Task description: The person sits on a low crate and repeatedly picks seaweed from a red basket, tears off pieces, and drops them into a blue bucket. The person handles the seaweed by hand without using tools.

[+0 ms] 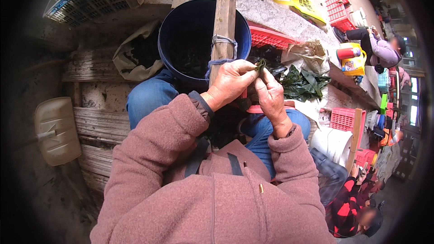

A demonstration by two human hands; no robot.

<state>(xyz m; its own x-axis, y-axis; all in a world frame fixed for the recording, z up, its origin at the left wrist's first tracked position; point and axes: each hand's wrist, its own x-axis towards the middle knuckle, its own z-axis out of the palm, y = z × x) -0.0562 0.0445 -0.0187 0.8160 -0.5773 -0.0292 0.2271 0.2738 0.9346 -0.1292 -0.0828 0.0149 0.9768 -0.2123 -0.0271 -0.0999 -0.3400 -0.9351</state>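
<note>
My left hand [234,76] and my right hand [269,93] meet in front of me, both pinching a small folded dark-green leafy piece [260,66], probably seaweed. The left hand is beside a wooden board [223,17] that lies across a blue bucket [164,44] and has a blue-grey strip tied round it. Dark material lies deep in the bucket. Right of my right hand, a heap of dark-green leafy pieces [301,83] rests by a pale woven sack [310,56].
A second open sack [118,52] with dark contents stands left of the bucket. A plastic shovel blade [57,130] is at far left. Red crates [339,118], a white bucket [330,142] and a yellow bag [300,1] stand at the right. Other people [386,52] sit farther right.
</note>
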